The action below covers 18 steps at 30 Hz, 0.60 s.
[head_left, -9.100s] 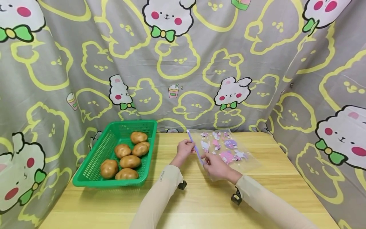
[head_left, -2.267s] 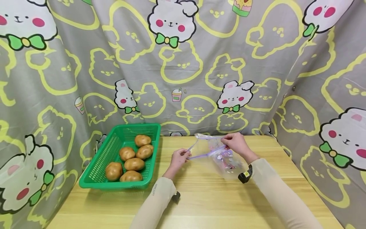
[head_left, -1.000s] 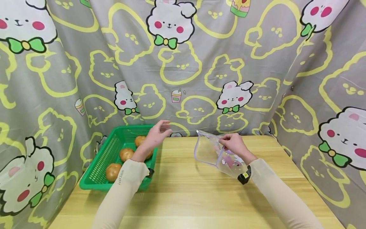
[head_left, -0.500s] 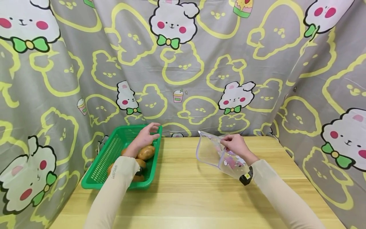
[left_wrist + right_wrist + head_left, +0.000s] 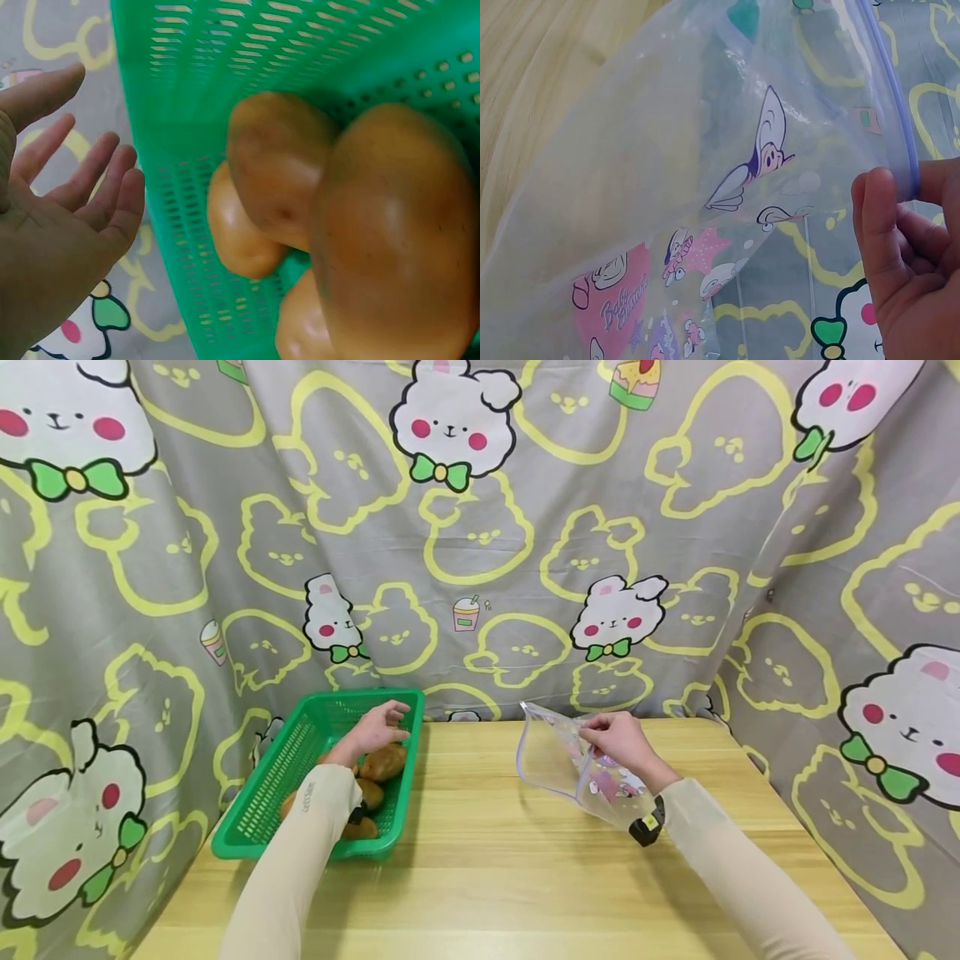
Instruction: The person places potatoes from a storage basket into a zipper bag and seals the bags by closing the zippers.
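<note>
My left hand [image 5: 377,729] hovers over the far right part of a green plastic basket [image 5: 247,810] that holds several brown potatoes [image 5: 384,763]. In the left wrist view its fingers [image 5: 97,180] are spread and loosely bent, touching no potato [image 5: 281,165]. My right hand [image 5: 619,742] pinches the rim of a clear zip bag [image 5: 551,756] between thumb and fingers. The bag's mouth gapes toward the left, edged with a purple strip. Pink and purple cartoon prints [image 5: 615,292] cover it in the right wrist view. My left hand and sleeve hide some potatoes.
Both the basket and the bag are on a light wooden table [image 5: 480,877]. A grey curtain [image 5: 480,527] with yellow and white cartoon figures hangs behind and at both sides. Each wrist carries a small black camera [image 5: 647,828].
The left hand let go of the bag's mouth, moved left to the basket and has lowered toward the potatoes. The right hand still pinches the bag, nearly in place over the last second.
</note>
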Available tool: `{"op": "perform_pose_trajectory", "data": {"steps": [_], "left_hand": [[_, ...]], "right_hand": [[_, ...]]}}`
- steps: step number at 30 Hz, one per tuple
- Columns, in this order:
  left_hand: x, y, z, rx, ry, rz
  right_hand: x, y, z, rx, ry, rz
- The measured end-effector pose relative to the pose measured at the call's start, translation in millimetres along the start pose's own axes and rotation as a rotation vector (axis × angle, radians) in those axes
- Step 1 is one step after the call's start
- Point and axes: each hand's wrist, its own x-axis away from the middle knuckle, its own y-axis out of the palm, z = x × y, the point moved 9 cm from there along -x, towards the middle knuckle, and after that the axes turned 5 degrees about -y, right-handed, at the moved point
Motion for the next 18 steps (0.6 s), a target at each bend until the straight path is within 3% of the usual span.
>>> {"op": "perform_pose_trajectory", "data": {"steps": [6,13,16,18], "left_hand": [[-5.8,4.7,-11.2,-0.006,-0.013,-0.032],[-5.9,5.6,-24.4,-0.086,-0.038,-0.002],[-6.5,6.6,-30.3,-0.058,-0.027,-0.004],[-12.4,8.4,-43.2,-0.015,-0.007,-0.018]], "right_hand": [[-0.9,-1,2,0.012,0.007,0.003],[-1.3,-1,2,0.017,0.011,0.003],[-1.5,0,4,0.02,0.024,0.001],[-1.5,1,5,0.028,0.026,-0.006]]}}
